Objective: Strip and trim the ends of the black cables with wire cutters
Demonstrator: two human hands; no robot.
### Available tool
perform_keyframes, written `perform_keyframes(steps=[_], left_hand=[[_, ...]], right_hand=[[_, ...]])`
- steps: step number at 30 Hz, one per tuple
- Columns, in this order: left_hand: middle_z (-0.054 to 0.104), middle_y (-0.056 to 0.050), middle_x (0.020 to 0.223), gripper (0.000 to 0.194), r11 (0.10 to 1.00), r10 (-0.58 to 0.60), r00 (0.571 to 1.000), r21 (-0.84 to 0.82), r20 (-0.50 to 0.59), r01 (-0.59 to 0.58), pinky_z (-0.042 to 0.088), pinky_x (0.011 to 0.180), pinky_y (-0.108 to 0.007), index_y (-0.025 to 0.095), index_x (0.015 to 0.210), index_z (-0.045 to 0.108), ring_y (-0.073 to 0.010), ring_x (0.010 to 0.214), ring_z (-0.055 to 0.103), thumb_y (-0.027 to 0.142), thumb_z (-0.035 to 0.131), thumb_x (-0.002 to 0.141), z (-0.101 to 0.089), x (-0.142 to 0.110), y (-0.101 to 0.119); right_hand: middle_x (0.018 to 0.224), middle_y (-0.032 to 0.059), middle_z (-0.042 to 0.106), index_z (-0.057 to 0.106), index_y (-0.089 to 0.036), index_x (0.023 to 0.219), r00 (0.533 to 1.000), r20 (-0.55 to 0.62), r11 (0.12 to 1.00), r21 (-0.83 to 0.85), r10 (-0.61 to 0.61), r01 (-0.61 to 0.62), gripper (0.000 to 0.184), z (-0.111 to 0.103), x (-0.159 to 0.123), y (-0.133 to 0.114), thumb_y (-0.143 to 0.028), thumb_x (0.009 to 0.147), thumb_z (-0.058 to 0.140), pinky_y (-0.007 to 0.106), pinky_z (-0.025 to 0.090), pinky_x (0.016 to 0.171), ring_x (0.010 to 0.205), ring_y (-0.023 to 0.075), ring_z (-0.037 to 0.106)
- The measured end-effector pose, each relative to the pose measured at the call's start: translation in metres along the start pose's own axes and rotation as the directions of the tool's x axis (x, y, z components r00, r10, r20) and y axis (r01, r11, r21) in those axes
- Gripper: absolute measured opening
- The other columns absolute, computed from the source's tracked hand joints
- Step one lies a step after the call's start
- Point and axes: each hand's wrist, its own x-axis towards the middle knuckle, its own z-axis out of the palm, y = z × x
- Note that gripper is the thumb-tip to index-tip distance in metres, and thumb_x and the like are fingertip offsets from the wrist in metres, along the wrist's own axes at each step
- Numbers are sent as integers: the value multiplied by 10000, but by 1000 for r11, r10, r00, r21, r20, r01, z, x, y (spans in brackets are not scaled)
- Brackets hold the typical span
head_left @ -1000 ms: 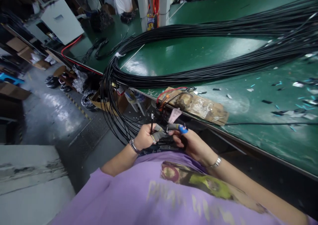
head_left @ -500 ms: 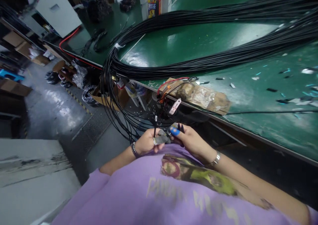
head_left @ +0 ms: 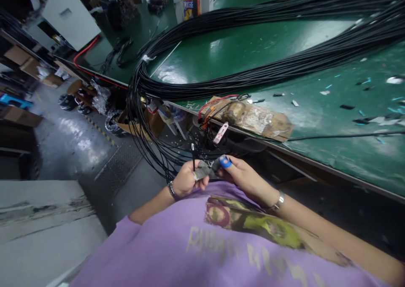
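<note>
My left hand [head_left: 185, 180] is closed around a black cable [head_left: 194, 162], whose short end with a white tip sticks up above the fist. Worn grey wraps cover its thumb and fingertip. My right hand [head_left: 248, 178] meets it in front of my shirt, fingers pinched together; its thumb carries a blue wrap [head_left: 225, 162] and a grey covering shows on a finger. What lies between the right fingertips is small, dark and mostly hidden. Loose black cables [head_left: 148, 145] hang off the table edge down to the left of my hands.
A long bundle of black cables [head_left: 221, 88] lies looped on the green table [head_left: 196, 63]. At its edge sit a taped cardboard piece [head_left: 268, 122] with wires and a hanging pinkish-white tag [head_left: 220, 133]. Scraps [head_left: 348, 107] litter the right side. A white cabinet [head_left: 41, 232] stands at lower left.
Dark pointed pieces that showed above my right fingers are no longer visible there. My right thumb has shifted slightly right and up. My left hand keeps its hold on the cable.
</note>
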Motion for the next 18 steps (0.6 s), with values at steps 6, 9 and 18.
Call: perform_keyframes(steps=[6, 9, 18], left_hand=[[499, 34, 499, 292, 796, 427, 889, 536, -167, -281, 331, 459, -200, 172, 611, 505, -73, 453, 423, 405, 650, 709, 0, 1, 5], [496, 24, 511, 198, 579, 591, 800, 748, -108, -326, 320, 501, -214, 178, 590, 527, -83, 493, 413, 278, 591, 748, 1, 1, 3], [574, -9, 547, 109, 261, 729, 682, 895, 63, -362, 352, 530, -231, 175, 681, 621, -118, 509, 488, 138, 519, 672, -4, 3, -5]], right_hand=[[681, 36, 591, 609, -203, 796, 985, 115, 946, -284, -130, 158, 504, -8, -9, -6, -669, 812, 418, 308, 439, 572, 588, 157, 483], [717, 33, 618, 621, -212, 775, 984, 111, 940, -297, -142, 170, 389, -7, -9, -7, -590, 782, 528, 318, 457, 650, 652, 177, 517], [498, -39, 440, 525, -192, 608, 997, 76, 977, -214, 9, 7, 416, -4, -6, 0, -583, 747, 562, 240, 283, 436, 456, 88, 334]])
